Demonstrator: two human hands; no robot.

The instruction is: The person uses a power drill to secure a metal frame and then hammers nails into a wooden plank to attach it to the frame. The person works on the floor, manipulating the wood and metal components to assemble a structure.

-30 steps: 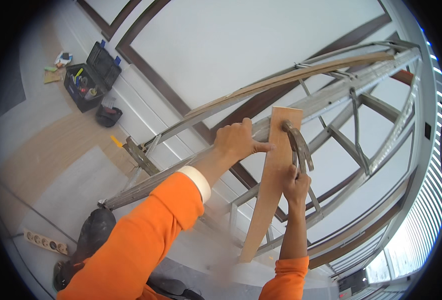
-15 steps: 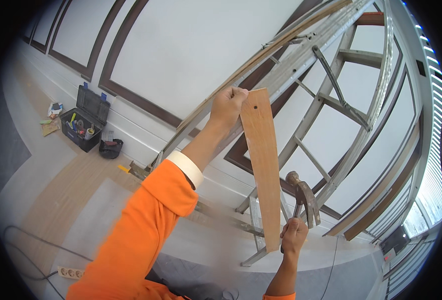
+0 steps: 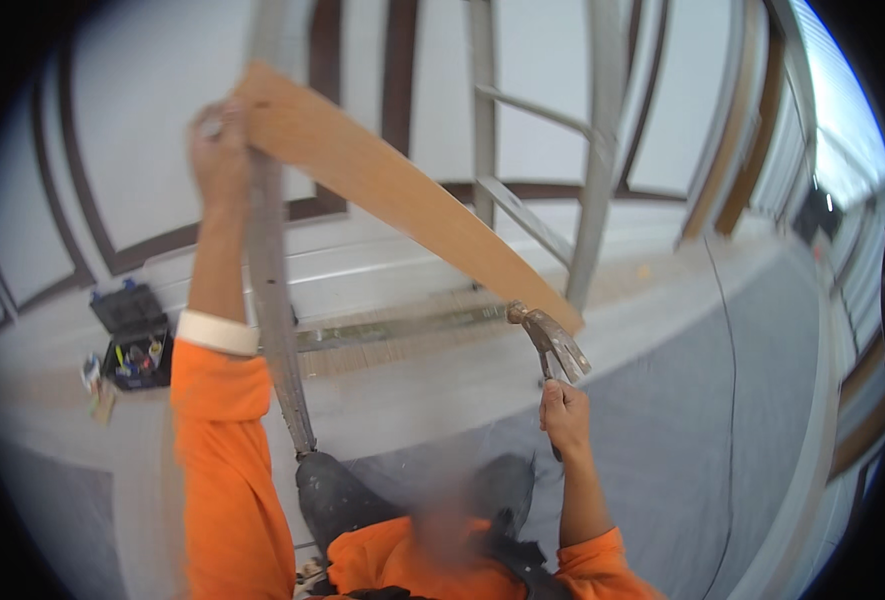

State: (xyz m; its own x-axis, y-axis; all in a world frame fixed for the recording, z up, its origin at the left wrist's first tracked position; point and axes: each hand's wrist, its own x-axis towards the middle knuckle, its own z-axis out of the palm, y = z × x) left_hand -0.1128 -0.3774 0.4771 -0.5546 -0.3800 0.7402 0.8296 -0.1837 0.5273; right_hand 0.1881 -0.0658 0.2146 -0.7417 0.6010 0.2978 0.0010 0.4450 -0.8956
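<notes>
My left hand [image 3: 220,160], raised at the upper left, is closed around the upper end of a flat wooden board [image 3: 402,200]. The board has a small dark hole near that end and slants down to the right. A claw hammer [image 3: 554,342] with a worn metal head is in my right hand [image 3: 566,418], fingers wrapped round its handle. The hammer head overlaps the board's lower end in view; I cannot tell whether they touch.
An aluminium stepladder [image 3: 594,190] stands ahead, one leg [image 3: 278,330] beside my left forearm. An open black toolbox [image 3: 134,350] sits on the floor at left. A thin cable [image 3: 730,390] runs along the floor at right. Long wooden strips [image 3: 747,140] lean at the far right wall.
The view has turned. The board has swung from nearly upright to a diagonal slant, with my left hand farther left and higher in view. My right hand still grips the hammer.
</notes>
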